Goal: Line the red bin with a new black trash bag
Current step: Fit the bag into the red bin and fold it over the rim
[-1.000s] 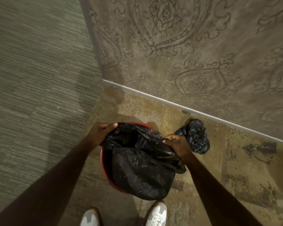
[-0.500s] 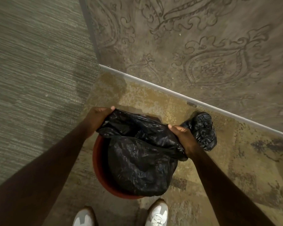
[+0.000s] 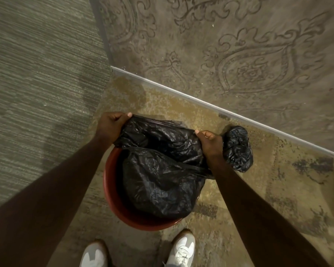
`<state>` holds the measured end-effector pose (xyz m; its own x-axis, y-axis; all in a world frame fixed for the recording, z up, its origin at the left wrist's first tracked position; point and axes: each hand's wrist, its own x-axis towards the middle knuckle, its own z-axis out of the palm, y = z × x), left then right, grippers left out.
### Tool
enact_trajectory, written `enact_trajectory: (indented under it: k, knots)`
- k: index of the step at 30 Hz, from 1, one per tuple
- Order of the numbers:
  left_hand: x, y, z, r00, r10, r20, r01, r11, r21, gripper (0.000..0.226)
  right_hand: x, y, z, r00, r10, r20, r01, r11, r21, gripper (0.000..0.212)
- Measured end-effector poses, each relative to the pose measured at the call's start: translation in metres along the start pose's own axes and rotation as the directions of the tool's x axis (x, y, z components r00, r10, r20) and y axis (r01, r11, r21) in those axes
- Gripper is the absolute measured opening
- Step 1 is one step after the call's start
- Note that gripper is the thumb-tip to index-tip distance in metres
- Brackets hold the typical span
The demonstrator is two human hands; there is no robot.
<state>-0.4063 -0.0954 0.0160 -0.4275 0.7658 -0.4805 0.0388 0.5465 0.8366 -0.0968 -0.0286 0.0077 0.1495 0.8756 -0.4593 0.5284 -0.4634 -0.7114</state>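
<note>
I stand over the red bin (image 3: 116, 191), which sits on a worn, yellowish patterned carpet (image 3: 239, 199) near a pale baseboard strip (image 3: 181, 91). My left hand (image 3: 111, 125) has its fingers curled and clamped on the far left edge of the black trash bag (image 3: 162, 174); my right hand (image 3: 210, 143) is closed in the same way on the bag's right edge. Between my two hands the upper edge of the bag is pulled into a fairly taut line above the far side of the bin.

The bag is thin, glossy black plastic, heavily creased and crumpled. Its body hangs down into the bin and bulges over the near right rim, hiding that portion. The bin's left inner wall and near rim remain exposed and unlined. The mouth of the bag is not visibly spread open.

A second black bag (image 3: 238, 149), bunched into a bundle, lies on the carpet just beyond my right hand, beside the bin. My white shoes (image 3: 181, 251) stand at the near side of the bin.
</note>
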Motion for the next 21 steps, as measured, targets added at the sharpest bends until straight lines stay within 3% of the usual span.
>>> enact_trajectory:
  k: [3, 6, 10, 16, 21]
  knots:
    - [0.008, -0.017, 0.001, 0.991, -0.134, 0.011, 0.128, 0.969, 0.213, 0.025, 0.001, 0.007, 0.006, 0.998, 0.017, 0.06, -0.007, 0.985, -0.17, 0.033]
    - [0.007, -0.026, -0.002, 0.963, -0.267, 0.048, 0.243, 0.927, 0.285, 0.025, 0.001, 0.013, 0.006, 0.993, 0.048, 0.105, -0.017, 0.962, -0.273, 0.027]
    - [-0.02, -0.025, -0.027, 0.952, -0.226, 0.206, 0.189, 0.965, 0.184, 0.054, -0.01, 0.017, -0.001, 0.992, 0.027, 0.12, 0.007, 0.962, -0.271, 0.03]
    - [-0.067, -0.056, -0.057, 0.949, -0.242, 0.202, 0.239, 0.97, 0.041, 0.024, -0.075, 0.022, -0.031, 0.998, -0.039, 0.044, 0.049, 0.969, -0.243, 0.041]
    - [-0.106, -0.076, -0.067, 0.941, -0.315, 0.126, 0.326, 0.942, -0.079, 0.03, -0.116, 0.035, -0.049, 0.995, 0.06, 0.08, -0.04, 0.972, -0.232, 0.056]
